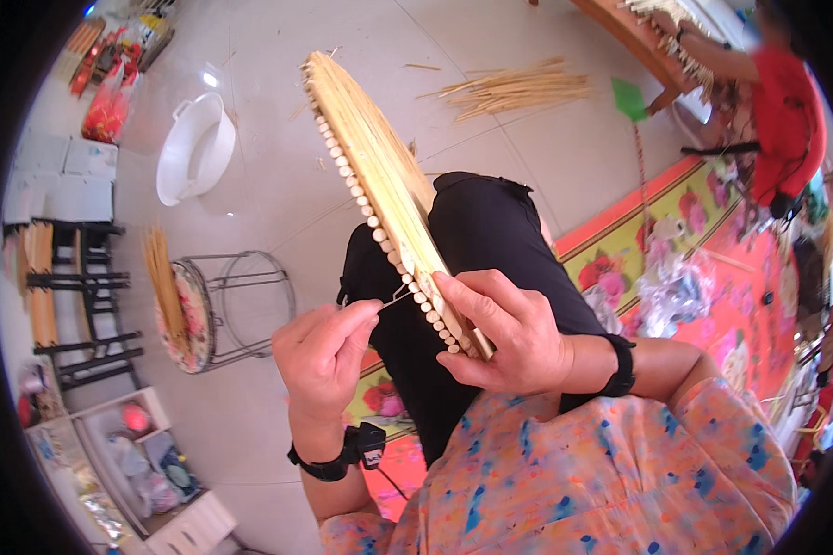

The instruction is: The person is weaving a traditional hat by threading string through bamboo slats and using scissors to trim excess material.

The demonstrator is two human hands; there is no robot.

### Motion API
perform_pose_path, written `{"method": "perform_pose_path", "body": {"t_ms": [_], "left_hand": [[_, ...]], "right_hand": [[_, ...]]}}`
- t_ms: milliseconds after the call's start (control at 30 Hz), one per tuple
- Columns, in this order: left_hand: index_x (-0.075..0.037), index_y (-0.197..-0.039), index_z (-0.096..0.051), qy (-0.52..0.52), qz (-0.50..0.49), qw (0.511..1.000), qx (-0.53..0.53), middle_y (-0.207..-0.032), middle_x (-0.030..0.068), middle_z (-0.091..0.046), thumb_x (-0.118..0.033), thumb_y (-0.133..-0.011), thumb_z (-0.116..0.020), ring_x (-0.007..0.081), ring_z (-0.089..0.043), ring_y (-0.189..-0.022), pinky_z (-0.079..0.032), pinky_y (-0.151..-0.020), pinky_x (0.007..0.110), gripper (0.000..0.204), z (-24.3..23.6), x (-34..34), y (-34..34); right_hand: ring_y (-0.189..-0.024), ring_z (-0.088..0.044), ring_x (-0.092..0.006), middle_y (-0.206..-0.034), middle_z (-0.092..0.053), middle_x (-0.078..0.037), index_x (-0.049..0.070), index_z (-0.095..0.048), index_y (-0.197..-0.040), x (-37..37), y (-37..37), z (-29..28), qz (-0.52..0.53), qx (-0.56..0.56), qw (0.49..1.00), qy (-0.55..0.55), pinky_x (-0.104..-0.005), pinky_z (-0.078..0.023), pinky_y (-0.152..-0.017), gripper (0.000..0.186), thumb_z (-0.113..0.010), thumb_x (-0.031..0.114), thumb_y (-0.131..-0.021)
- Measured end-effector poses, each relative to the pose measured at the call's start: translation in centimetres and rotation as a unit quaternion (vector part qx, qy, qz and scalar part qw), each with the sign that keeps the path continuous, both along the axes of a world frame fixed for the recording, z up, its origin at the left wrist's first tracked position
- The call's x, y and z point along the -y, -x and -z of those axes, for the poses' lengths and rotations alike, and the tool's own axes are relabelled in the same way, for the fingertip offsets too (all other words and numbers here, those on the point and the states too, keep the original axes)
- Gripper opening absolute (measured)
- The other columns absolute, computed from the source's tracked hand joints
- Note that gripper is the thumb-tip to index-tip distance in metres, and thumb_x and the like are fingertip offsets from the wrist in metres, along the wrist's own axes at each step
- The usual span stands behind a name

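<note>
A long, flat bundle of pale straw-coloured sticks (370, 157) slants over my legs in black trousers, with a row of small round pale ends along its left edge. My right hand (514, 333) grips the lower part of the bundle, thumb and fingers pressed against it. My left hand (329, 356), left of the bundle, pinches a thin bent metal tool or wire (396, 298), whose far end is at that row of ends; whether it passes between them I cannot tell.
Loose sticks (500, 92) lie on the tiled floor, near a white basin (194, 153). A metal stool (185, 314) bearing sticks stands left, beside folded racks (79, 296). A person in red (777, 139) works at a wooden bench (639, 46), right, near a floral mat (740, 250).
</note>
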State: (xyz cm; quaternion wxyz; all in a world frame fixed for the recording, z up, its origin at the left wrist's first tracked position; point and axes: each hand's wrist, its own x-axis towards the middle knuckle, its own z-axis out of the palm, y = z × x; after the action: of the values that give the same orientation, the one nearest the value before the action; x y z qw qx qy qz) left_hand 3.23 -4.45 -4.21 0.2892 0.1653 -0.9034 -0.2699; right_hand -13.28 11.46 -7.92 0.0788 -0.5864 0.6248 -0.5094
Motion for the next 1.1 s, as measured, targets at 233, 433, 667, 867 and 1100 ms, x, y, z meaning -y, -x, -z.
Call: {"method": "perform_pose_path", "body": {"t_ms": [233, 433, 667, 867, 1100], "left_hand": [[-0.006, -0.093, -0.073, -0.001, -0.004, 0.999, 0.036, -0.055, 0.0042, -0.046, -0.003, -0.078, -0.077, 0.0149, -0.042, -0.045, -0.029, -0.043, 0.029, 0.015, -0.4, 0.3, -0.3], [-0.005, -0.094, -0.073, -0.002, 0.012, 0.998, 0.067, -0.056, 0.0043, -0.049, -0.002, -0.079, -0.076, 0.0139, -0.045, -0.047, -0.031, -0.044, 0.028, 0.016, -1.3, 0.9, -0.5], [-0.005, -0.094, -0.073, -0.023, 0.027, 0.997, 0.062, -0.058, 0.0051, -0.052, -0.001, -0.079, -0.076, 0.0147, -0.049, -0.048, -0.034, -0.045, 0.027, 0.016, -1.3, 1.3, -0.2], [-0.005, -0.092, -0.072, -0.006, 0.049, 0.997, 0.067, -0.059, 0.006, -0.053, -0.001, -0.079, -0.074, 0.0171, -0.05, -0.048, -0.034, -0.045, 0.028, 0.014, -1.4, 2.1, 0.0], [-0.005, -0.091, -0.072, -0.013, 0.066, 0.995, 0.075, -0.058, 0.0057, -0.052, -0.003, -0.08, -0.073, 0.0175, -0.049, -0.048, -0.032, -0.044, 0.029, 0.011, -1.5, 2.5, 1.0]], "right_hand": [[-0.076, -0.063, -0.0234, -0.106, -0.06, -0.015, -0.002, -0.053, -0.133, -0.2, 0.3, 0.9, -0.01, 0.039, 0.998, 0.047, -0.03, -0.054, -0.058, 0.074, -0.083, 0.024, -0.07], [-0.071, -0.063, -0.0196, -0.102, -0.059, -0.012, 0.002, -0.058, -0.129, -0.2, 0.2, 1.3, -0.028, 0.072, 0.994, 0.072, -0.0285, -0.053, -0.055, 0.065, -0.083, 0.022, -0.073], [-0.068, -0.063, -0.0172, -0.1, -0.058, -0.007, 0.009, -0.059, -0.129, -0.2, 0.1, 1.5, -0.016, 0.091, 0.993, 0.078, -0.0289, -0.053, -0.052, 0.06, -0.08, 0.022, -0.075], [-0.066, -0.062, -0.0144, -0.1, -0.057, -0.006, 0.01, -0.06, -0.13, -0.2, 0.0, 1.6, -0.017, 0.084, 0.993, 0.078, -0.0272, -0.052, -0.051, 0.059, -0.079, 0.02, -0.075], [-0.062, -0.06, -0.0132, -0.098, -0.058, -0.006, 0.01, -0.062, -0.13, -0.1, 0.2, 2.0, -0.017, 0.081, 0.992, 0.096, -0.026, -0.051, -0.049, 0.059, -0.08, 0.019, -0.074]]}}
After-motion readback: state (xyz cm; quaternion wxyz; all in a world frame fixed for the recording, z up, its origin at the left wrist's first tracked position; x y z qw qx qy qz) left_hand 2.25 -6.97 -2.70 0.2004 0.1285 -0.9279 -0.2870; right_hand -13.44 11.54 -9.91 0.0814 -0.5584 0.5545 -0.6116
